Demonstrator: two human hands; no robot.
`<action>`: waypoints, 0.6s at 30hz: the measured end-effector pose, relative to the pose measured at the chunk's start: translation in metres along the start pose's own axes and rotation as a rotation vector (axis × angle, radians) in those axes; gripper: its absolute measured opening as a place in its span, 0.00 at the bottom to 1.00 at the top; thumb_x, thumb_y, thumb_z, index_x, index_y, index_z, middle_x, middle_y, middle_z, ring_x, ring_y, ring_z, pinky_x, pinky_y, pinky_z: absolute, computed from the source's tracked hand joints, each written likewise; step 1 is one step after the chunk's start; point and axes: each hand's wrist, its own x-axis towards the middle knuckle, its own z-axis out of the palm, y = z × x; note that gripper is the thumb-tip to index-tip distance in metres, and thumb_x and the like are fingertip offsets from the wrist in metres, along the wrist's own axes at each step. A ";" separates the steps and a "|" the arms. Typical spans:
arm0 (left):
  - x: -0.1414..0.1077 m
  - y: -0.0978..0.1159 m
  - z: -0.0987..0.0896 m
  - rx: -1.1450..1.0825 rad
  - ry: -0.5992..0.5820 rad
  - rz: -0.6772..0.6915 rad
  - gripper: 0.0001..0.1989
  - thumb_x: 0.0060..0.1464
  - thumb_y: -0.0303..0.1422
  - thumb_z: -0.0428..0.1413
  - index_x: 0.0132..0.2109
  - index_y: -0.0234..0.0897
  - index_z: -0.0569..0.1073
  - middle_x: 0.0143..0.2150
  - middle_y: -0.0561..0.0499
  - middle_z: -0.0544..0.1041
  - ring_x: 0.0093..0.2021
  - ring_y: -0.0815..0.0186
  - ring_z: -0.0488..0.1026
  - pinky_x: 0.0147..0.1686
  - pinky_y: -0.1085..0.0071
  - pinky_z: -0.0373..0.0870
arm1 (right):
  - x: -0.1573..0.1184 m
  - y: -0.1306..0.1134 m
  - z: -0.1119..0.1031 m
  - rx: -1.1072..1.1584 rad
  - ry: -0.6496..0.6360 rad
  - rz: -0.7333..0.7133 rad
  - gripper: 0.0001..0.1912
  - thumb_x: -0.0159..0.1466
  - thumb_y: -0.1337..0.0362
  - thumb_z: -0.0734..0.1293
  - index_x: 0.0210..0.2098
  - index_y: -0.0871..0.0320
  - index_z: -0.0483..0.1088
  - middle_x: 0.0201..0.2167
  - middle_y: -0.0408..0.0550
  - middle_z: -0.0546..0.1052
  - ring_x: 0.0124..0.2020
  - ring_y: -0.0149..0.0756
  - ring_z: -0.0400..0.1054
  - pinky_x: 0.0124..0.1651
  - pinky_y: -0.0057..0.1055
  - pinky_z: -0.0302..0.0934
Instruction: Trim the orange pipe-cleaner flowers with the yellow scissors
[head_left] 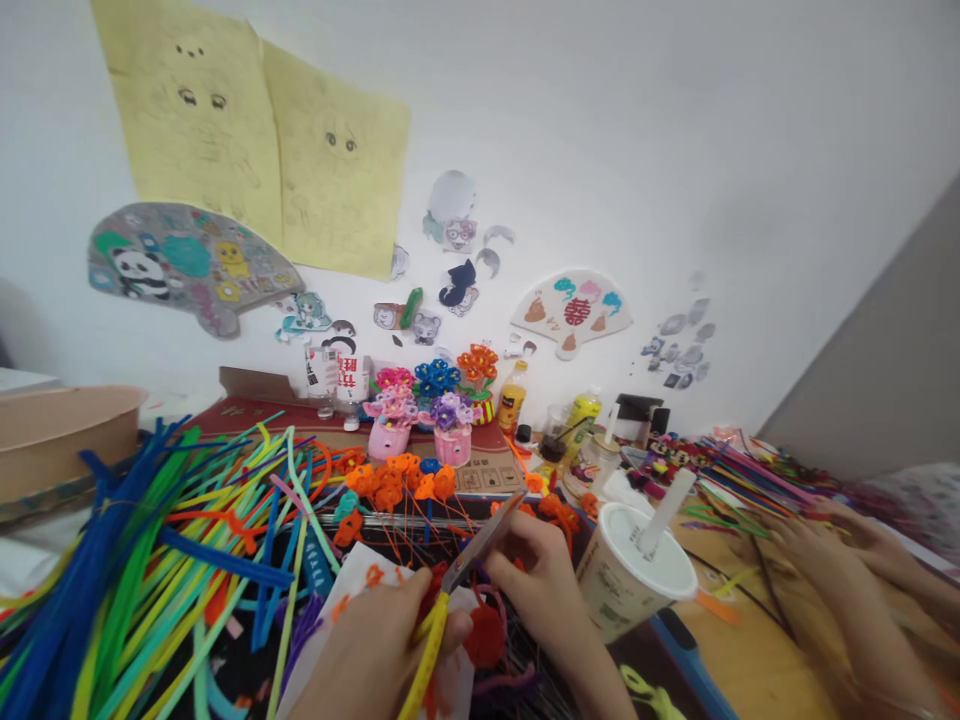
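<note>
Scissors with yellow handles (427,655) slant up and to the right in front of me, their metal blades (484,545) reaching towards my right hand. My left hand (386,625) is closed around the scissors near the handles. Just right of the blades, my right hand (536,575) has its fingers bent in a pinch; what lies between them is hidden. Below both hands are a white sheet (364,575) with orange bits on it and a round red piece (486,635). Orange pipe-cleaner flowers (390,485) on thin stems lie just beyond.
Loose pipe cleaners (202,560) heap up on the left beside a round tan box (67,430). A lidded cup with a straw (637,565) stands close to my right hand. Small flower pots (454,440) and bottles (514,395) line the back. Another person's hands (825,560) work at right.
</note>
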 end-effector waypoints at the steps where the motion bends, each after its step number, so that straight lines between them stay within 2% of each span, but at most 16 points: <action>1: 0.001 0.000 0.000 -0.014 0.001 0.003 0.17 0.57 0.45 0.45 0.30 0.40 0.70 0.28 0.48 0.79 0.29 0.60 0.75 0.27 0.71 0.62 | 0.000 0.000 0.000 0.005 -0.003 0.000 0.05 0.52 0.71 0.62 0.22 0.60 0.69 0.20 0.40 0.67 0.22 0.30 0.57 0.29 0.26 0.57; 5: 0.003 0.000 0.001 -0.051 -0.016 0.026 0.17 0.57 0.44 0.46 0.28 0.40 0.71 0.19 0.55 0.74 0.23 0.64 0.72 0.22 0.75 0.61 | 0.000 -0.001 0.001 0.019 0.000 0.007 0.05 0.52 0.72 0.62 0.25 0.61 0.70 0.20 0.40 0.67 0.23 0.30 0.57 0.29 0.26 0.57; 8: 0.003 0.000 0.002 -0.095 -0.015 0.016 0.16 0.56 0.43 0.48 0.26 0.40 0.70 0.17 0.57 0.71 0.20 0.67 0.70 0.21 0.76 0.60 | 0.000 -0.001 0.002 0.011 0.009 0.011 0.05 0.52 0.72 0.62 0.24 0.60 0.69 0.20 0.40 0.66 0.22 0.30 0.56 0.28 0.26 0.57; 13: 0.003 0.001 0.003 -0.143 0.002 0.002 0.16 0.55 0.43 0.49 0.25 0.40 0.71 0.17 0.57 0.71 0.23 0.66 0.72 0.23 0.76 0.61 | 0.001 0.000 0.001 -0.004 0.001 -0.019 0.05 0.53 0.72 0.63 0.22 0.59 0.68 0.20 0.41 0.68 0.23 0.30 0.58 0.29 0.26 0.58; 18: 0.002 -0.005 0.005 -0.085 0.006 0.013 0.17 0.57 0.44 0.47 0.29 0.39 0.71 0.26 0.53 0.78 0.28 0.65 0.74 0.26 0.74 0.61 | 0.001 0.001 0.001 0.005 0.020 -0.006 0.05 0.53 0.71 0.63 0.24 0.60 0.70 0.21 0.41 0.68 0.23 0.30 0.59 0.29 0.25 0.59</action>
